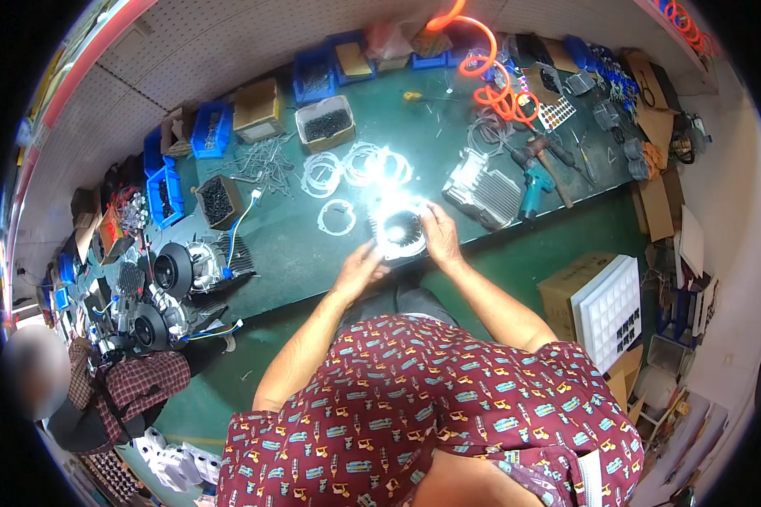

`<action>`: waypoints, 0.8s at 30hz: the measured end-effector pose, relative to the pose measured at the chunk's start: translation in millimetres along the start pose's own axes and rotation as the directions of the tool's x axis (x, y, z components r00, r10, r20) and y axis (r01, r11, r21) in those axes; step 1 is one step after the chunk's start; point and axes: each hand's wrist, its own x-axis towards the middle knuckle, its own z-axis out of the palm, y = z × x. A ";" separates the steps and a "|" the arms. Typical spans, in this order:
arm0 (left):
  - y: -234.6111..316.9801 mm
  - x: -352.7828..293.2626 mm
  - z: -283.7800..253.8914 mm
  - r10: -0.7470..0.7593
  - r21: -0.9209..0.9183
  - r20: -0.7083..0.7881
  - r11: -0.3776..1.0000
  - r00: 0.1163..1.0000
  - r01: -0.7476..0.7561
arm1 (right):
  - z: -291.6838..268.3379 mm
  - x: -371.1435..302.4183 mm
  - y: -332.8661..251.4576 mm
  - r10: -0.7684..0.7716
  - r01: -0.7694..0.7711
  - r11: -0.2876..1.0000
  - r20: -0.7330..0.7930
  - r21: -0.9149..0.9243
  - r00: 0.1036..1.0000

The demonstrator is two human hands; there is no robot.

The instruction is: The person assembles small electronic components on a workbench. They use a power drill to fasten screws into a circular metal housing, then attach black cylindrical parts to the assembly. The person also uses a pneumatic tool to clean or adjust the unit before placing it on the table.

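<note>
Beyond the held metal housing (403,251) lie pale rings (320,194), glare-washed.

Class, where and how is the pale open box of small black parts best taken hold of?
Probably by the left and right walls of the pale open box, coming from the near side: it stands upright, its top is open over the black parts, and a blue bin stands behind.

No legible text or signs
</note>
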 end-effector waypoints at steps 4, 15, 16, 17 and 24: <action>-45.9 34.2 -49.1 0.345 0.472 -0.387 0.871 0.855 -0.137 | 2.3 -10.0 -24.7 0.069 -0.070 0.998 0.028 0.005 0.997; -34.8 99.5 -90.9 0.435 0.786 -0.536 0.570 0.723 0.240 | -24.5 -21.9 -22.8 0.136 -0.143 0.988 -0.125 -0.051 0.983; -39.5 102.0 -94.7 0.431 0.786 -0.533 0.572 0.728 0.236 | -26.5 -26.5 -26.7 0.164 -0.172 0.984 -0.125 -0.052 0.978; -45.0 104.3 -97.0 0.427 0.785 -0.530 0.574 0.733 0.233 | -29.1 -31.3 -29.5 0.192 -0.200 0.978 -0.125 -0.053 0.973; -49.9 116.5 -119.1 0.417 0.668 -0.510 0.743 0.752 0.041 | -42.2 -56.2 -8.2 0.289 -0.265 0.953 -0.184 0.144 0.940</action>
